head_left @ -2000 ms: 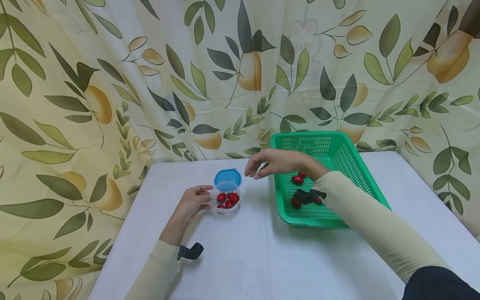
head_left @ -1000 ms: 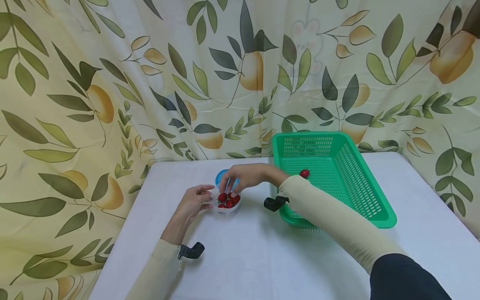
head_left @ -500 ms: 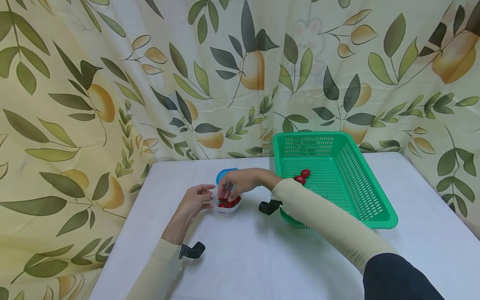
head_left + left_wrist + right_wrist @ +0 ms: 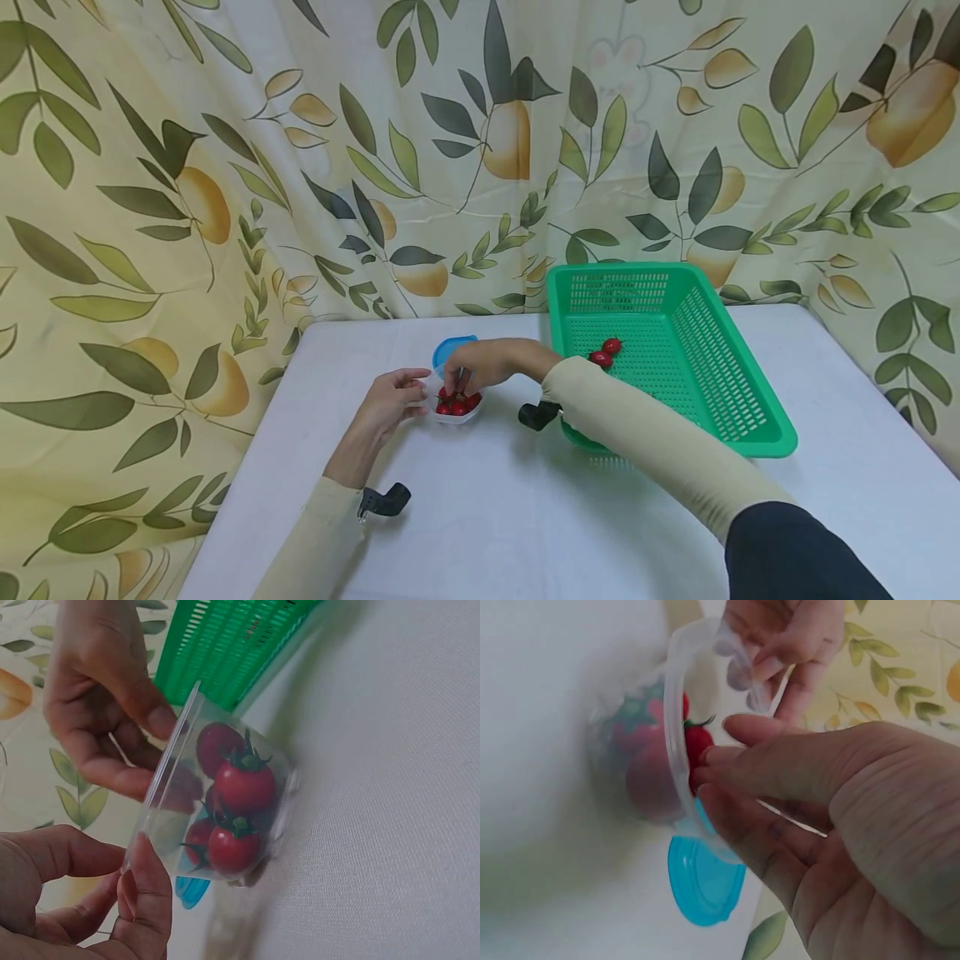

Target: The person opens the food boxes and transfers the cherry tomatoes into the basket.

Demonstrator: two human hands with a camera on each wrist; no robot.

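A small clear plastic container (image 4: 452,419) stands on the table with several cherry tomatoes (image 4: 458,408) in it, green stems on some. Its blue lid (image 4: 447,348) lies flipped open behind. My left hand (image 4: 384,407) is at the container's left side, thumb and fingers pinching its rim (image 4: 166,754) in the left wrist view. From the right, my right hand (image 4: 486,364) reaches over the container's mouth. Its fingertips pinch a red cherry tomato (image 4: 697,742) just inside the rim in the right wrist view, partly covering it.
To the right stands a green perforated basket (image 4: 757,392) with two cherry tomatoes (image 4: 606,353) showing; my right forearm (image 4: 660,425) crosses over its near left part. A white cloth (image 4: 480,517) covers the table. A leaf-patterned curtain (image 4: 450,167) hangs behind.
My right hand has moved left from beside the basket to the container, dipped its fingers in, and risen slightly. More of the basket's near part is covered by my arm. My left hand stays put.
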